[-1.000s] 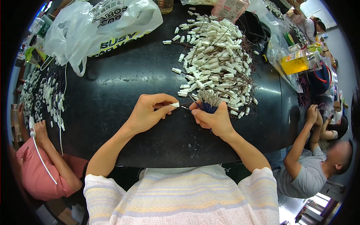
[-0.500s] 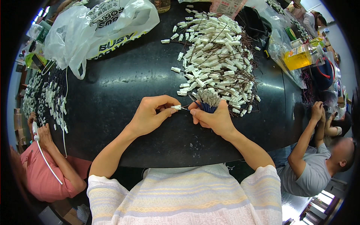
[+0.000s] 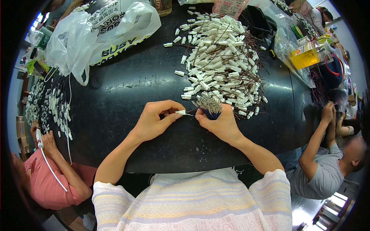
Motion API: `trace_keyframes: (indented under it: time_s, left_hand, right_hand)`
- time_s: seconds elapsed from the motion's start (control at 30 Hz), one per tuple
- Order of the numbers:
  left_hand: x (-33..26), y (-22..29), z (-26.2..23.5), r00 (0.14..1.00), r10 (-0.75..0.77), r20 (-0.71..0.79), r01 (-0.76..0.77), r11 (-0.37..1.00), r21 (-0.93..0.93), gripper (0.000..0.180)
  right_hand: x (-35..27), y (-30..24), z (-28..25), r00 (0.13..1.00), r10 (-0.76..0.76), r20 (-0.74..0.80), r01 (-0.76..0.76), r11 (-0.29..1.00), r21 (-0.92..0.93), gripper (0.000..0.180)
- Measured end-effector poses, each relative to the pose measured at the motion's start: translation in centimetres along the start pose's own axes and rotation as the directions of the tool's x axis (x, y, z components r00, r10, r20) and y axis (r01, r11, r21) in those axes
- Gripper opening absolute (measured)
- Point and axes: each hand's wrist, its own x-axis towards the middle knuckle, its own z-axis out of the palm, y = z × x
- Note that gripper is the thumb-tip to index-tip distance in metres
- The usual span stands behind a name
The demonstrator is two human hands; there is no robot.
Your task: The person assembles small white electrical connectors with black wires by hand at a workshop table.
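Between the thumb and forefinger of my left hand [image 3: 156,118] is a small white connector housing [image 3: 180,112]. My right hand [image 3: 224,124] is closed around a bundle of dark blue wires [image 3: 211,112], whose metal terminal ends fan out above the fist. A thin light strand bridges the small gap from the connector to my right fingertips; I cannot tell whether it sits inside the housing. Just beyond both hands lies a large pile of white connectors with brown wires [image 3: 221,57] on the black table [image 3: 127,88].
A white plastic bag [image 3: 102,42] stands at the far left. Smaller connector heaps [image 3: 58,107] lie by a person in pink [image 3: 54,173]. On the right are a jug of yellow liquid [image 3: 305,56], a black pouch [image 3: 260,23] and a person in grey [image 3: 322,173].
My right fingers have drawn slightly away from the connector, and the blue wire that ran between them no longer shows there. The bundle has tilted a little to the left.
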Motion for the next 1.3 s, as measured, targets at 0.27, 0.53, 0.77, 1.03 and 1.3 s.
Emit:
trace_keyframes:
  time_s: [0.27,0.53,0.77,1.03,1.3]
  left_hand:
    - [-0.1,0.2,0.4,0.996,0.084,0.028,-0.087,0.987,0.138,0.017]
    - [-0.1,0.3,1.4,0.998,0.052,0.016,-0.053,0.996,0.070,0.017]
    - [0.9,0.5,0.9,0.935,0.344,0.086,-0.354,0.887,0.296,0.016]
    - [2.7,-1.2,1.8,0.866,0.479,-0.143,-0.337,0.771,0.541,0.021]
    - [1.5,0.1,0.9,0.989,-0.080,-0.123,0.062,0.988,-0.141,0.010]
  right_hand:
    - [-0.2,0.3,0.5,0.995,-0.091,0.033,0.092,0.996,-0.014,0.012]
    - [-0.2,0.8,0.5,0.983,-0.177,0.057,0.180,0.982,-0.062,0.012]
    - [0.2,-0.2,-0.7,0.947,0.281,0.154,-0.316,0.899,0.303,0.016]
    - [0.2,-0.8,-0.2,0.949,0.289,0.129,-0.316,0.850,0.422,0.009]
    - [0.1,-0.3,-0.3,0.960,0.260,0.105,-0.280,0.888,0.365,0.006]
